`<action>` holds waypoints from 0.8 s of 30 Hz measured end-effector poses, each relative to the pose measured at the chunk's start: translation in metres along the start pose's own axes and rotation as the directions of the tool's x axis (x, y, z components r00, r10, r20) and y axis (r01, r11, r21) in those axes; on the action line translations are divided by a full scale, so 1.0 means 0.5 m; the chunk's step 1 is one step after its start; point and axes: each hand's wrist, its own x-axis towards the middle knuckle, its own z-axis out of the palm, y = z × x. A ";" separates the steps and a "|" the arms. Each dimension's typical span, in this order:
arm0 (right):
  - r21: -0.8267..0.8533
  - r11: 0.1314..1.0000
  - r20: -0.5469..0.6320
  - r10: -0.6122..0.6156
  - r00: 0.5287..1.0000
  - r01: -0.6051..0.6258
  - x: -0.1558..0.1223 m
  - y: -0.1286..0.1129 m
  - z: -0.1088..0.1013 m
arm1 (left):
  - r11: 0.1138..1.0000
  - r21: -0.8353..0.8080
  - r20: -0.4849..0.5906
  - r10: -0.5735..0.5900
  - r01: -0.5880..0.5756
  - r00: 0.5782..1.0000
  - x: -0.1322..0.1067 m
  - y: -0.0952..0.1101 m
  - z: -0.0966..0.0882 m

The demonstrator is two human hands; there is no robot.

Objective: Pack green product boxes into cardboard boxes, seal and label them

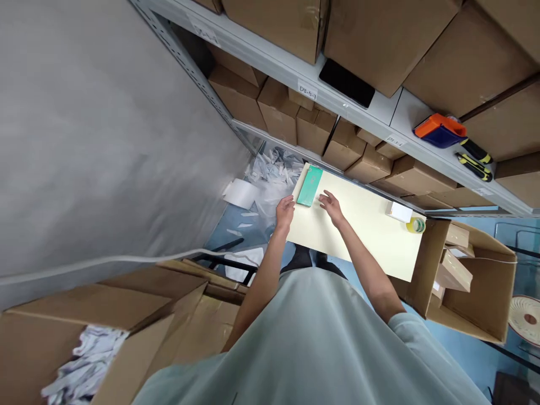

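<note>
A flat green package (pixel 310 186) lies at the left end of the cream tabletop (pixel 358 219). Just left of its lower corner is my left hand (pixel 286 211), fingers loosely bent and apart, with nothing in it that I can see. On the other side, a short way off the package, my right hand (pixel 332 208) hovers over the tabletop, its fingers spread and holding nothing. A small white box (pixel 399 212) and a roll of yellow-green tape (pixel 416 225) rest at the table's right end.
Shelving (pixel 270 39) with cardboard boxes runs behind the table, bearing a black phone (pixel 346 83), an orange-and-blue tool (pixel 441 130) and a yellow-black utility knife (pixel 475 167). An open carton (pixel 498 281) with small boxes stands right. Shredded paper fills another carton (pixel 143 354) lower left.
</note>
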 end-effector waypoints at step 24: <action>-0.079 0.970 0.768 -0.088 0.635 0.230 -0.528 0.082 -0.027 | 0.868 -0.185 -0.683 0.225 -0.462 0.695 -0.829 -0.206 -0.245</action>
